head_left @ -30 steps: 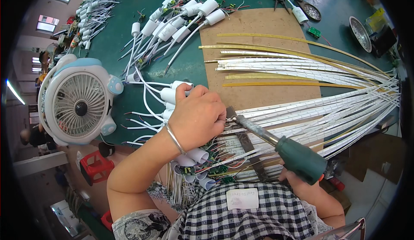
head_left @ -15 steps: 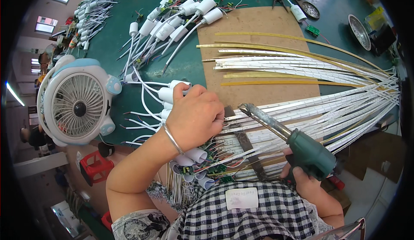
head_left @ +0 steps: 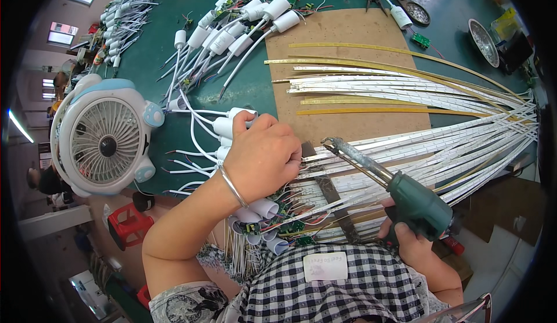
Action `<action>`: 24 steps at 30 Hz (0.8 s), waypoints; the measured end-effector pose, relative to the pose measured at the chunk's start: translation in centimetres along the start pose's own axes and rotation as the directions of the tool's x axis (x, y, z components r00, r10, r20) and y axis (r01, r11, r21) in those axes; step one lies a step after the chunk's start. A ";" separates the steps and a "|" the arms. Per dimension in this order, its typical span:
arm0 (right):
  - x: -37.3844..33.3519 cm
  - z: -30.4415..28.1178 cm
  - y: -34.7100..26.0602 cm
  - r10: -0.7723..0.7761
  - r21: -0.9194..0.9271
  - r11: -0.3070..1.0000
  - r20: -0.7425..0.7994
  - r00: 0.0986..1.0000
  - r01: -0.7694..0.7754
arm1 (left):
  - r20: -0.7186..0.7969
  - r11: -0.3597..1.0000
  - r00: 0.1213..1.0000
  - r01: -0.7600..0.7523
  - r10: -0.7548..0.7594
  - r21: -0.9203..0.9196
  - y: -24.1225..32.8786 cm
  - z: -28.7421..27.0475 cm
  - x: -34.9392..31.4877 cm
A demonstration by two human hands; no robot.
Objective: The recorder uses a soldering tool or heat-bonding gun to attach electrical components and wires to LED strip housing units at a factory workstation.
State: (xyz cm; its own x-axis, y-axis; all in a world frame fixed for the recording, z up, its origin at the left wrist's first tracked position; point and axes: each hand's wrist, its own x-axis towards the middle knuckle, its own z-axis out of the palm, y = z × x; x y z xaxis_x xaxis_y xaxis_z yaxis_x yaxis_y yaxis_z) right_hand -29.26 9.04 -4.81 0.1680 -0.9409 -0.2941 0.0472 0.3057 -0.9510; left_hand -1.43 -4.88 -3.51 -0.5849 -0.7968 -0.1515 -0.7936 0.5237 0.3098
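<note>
Over white strips (head_left: 406, 152) by the tabletop's (head_left: 246, 99) near edge, the soldering gun (head_left: 422, 208), likely stiff, rear-heavy, best gripped behind its tip (head_left: 329, 143), is clasped by the right hand (head_left: 415, 247); left hand's (head_left: 264, 152) pinch cannot be told.

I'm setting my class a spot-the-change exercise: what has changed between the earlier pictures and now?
The right hand has moved the green soldering gun to the right since the first picture, drawing its tip away from the left hand. Nothing was visibly taken hold of or let go. The left hand stays by the ends of the white strips; the fan stands where it was.
</note>
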 end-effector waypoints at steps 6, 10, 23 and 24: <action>0.1 0.2 -0.1 -0.007 0.026 1.000 -0.034 0.999 0.008 | -0.002 1.000 1.000 0.000 0.000 0.012 0.0 0.0 0.1; 0.0 0.3 -0.2 0.010 0.064 0.998 -0.048 0.999 -0.007 | -0.013 1.000 1.000 0.000 0.000 0.015 0.0 0.1 0.0; 0.1 0.7 0.0 -0.019 0.067 0.997 -0.126 0.992 0.028 | -0.082 0.997 0.997 0.003 0.003 0.074 0.5 -0.1 -0.6; 0.1 0.7 0.0 -0.021 0.066 0.997 -0.124 0.992 0.029 | -0.103 0.997 0.995 0.008 0.000 0.077 0.5 -0.3 -0.7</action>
State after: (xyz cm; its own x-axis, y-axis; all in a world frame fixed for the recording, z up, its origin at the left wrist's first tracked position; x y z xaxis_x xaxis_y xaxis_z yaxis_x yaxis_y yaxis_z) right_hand -28.53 9.05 -4.76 0.0436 -0.9579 -0.2837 0.1173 0.2869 -0.9507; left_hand -1.39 -4.13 -2.99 -0.5644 -0.8237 -0.0540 -0.8088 0.5388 0.2356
